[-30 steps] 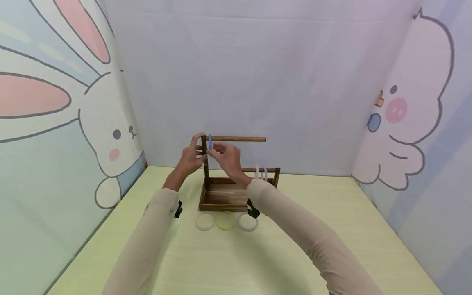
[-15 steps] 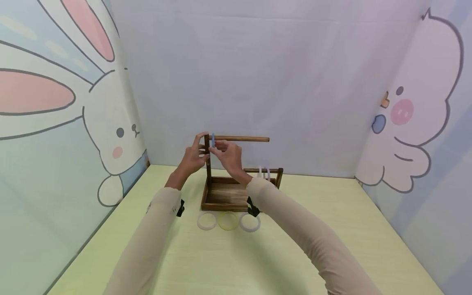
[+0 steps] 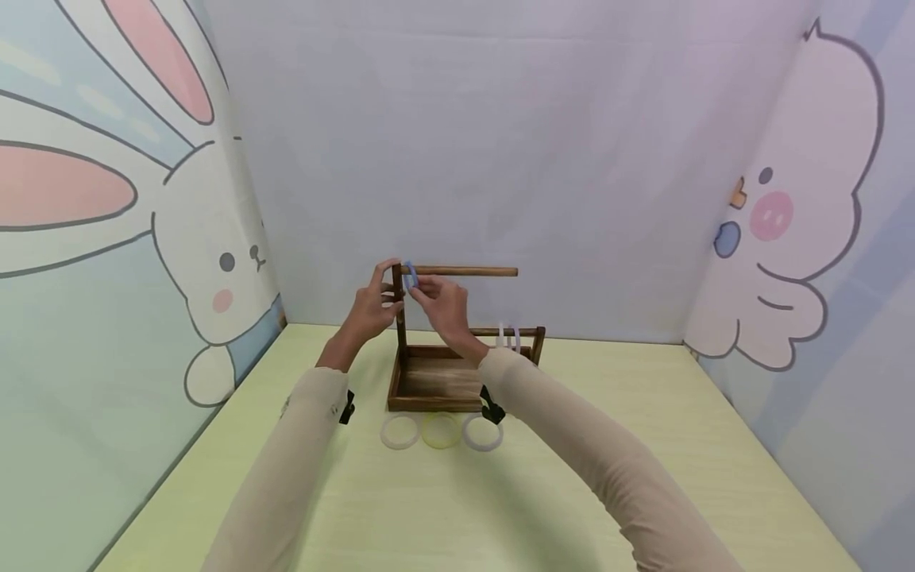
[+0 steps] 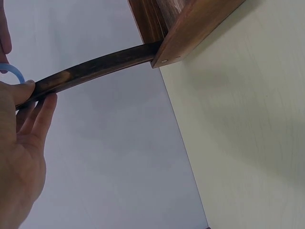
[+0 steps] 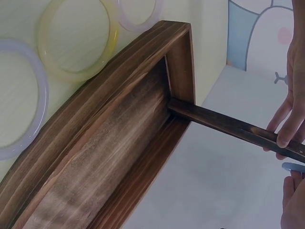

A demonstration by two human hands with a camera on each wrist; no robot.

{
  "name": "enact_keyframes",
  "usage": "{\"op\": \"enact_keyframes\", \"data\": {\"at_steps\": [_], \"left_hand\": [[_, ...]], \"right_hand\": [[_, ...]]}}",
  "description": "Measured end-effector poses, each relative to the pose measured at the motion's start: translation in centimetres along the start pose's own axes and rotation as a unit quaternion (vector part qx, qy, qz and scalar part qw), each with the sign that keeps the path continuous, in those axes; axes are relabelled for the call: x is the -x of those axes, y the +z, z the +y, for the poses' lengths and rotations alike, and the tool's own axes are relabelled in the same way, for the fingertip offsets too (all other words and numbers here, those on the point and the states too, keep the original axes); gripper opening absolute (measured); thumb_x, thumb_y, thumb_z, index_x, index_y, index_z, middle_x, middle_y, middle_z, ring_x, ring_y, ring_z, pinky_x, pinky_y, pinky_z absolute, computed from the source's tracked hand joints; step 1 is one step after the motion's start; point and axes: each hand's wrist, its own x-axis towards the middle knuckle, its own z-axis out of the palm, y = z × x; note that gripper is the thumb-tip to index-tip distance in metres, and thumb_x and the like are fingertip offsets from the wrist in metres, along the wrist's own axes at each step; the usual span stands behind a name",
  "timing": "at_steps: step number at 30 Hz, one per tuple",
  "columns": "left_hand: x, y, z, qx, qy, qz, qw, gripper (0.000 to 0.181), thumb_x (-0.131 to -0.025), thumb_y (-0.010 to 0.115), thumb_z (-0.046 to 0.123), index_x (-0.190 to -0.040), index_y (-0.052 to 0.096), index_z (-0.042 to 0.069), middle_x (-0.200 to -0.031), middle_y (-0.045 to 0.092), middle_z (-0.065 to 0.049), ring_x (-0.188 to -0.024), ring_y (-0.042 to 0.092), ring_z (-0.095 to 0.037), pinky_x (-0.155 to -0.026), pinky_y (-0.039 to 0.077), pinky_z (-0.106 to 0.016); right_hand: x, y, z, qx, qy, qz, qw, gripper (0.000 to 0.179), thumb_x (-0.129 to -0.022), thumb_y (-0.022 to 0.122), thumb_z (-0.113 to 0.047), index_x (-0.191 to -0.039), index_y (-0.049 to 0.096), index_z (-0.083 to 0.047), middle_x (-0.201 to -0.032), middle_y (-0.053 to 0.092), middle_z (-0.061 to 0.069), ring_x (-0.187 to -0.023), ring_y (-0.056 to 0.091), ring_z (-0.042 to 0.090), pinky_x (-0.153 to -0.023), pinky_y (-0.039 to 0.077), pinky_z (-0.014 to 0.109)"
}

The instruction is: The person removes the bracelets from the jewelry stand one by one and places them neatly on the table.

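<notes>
My left hand [image 3: 372, 310] grips the dark upright post [image 3: 400, 327] of a wooden bangle stand near its top; the left wrist view shows the thumb on one side of the post [image 4: 100, 67] and fingers on the other. With thumb and fingertips, my right hand [image 3: 446, 308] pinches a blue bangle [image 3: 411, 275] at the left end of the upper bar [image 3: 472, 271], close to the post. The bangle stands tilted there, its ring overlapping the bar. In the right wrist view only an edge of the blue bangle [image 5: 291, 167] shows beside the fingers.
Three bangles lie in a row before the stand's tray [image 3: 429, 403]: a pale one [image 3: 384, 433], a yellow one [image 3: 425, 433] and a lavender one [image 3: 467, 435]. Several pale bangles [image 3: 500, 337] hang on the lower bar [image 3: 527, 330], partly behind my right forearm. Printed cloth walls surround the table.
The blue bangle has turned from nearly edge-on to a slant, showing more of its ring. Both hands stay at the post and upper bar; the head view shifts slightly.
</notes>
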Motion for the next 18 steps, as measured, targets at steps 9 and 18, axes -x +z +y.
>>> {"op": "enact_keyframes", "data": {"at_steps": [9,18], "left_hand": [[0.0,-0.1,-0.1,0.003,-0.002,-0.002,1.0,0.084,-0.095,0.067,-0.01,-0.158,0.026,0.027,-0.126,0.067,-0.031,-0.114,0.069,-0.045,-0.087,0.061,-0.053],[0.0,0.0,0.0,-0.002,-0.004,-0.002,1.0,0.086,-0.095,0.068,-0.01,-0.158,0.025,0.029,-0.125,0.068,-0.031,-0.114,0.069,-0.045,-0.087,0.061,-0.054]], "right_hand": [[0.0,-0.7,0.2,-0.01,-0.002,0.0,0.9999,0.023,-0.096,0.076,-0.011,-0.116,0.076,0.0,-0.102,0.079,0.013,-0.094,0.078,0.02,-0.08,0.062,0.028],[0.1,-2.1,0.5,0.01,0.013,0.004,0.9999,0.027,-0.096,0.078,-0.017,-0.118,0.076,-0.002,-0.104,0.079,0.013,-0.096,0.078,0.022,-0.08,0.063,0.031]]}}
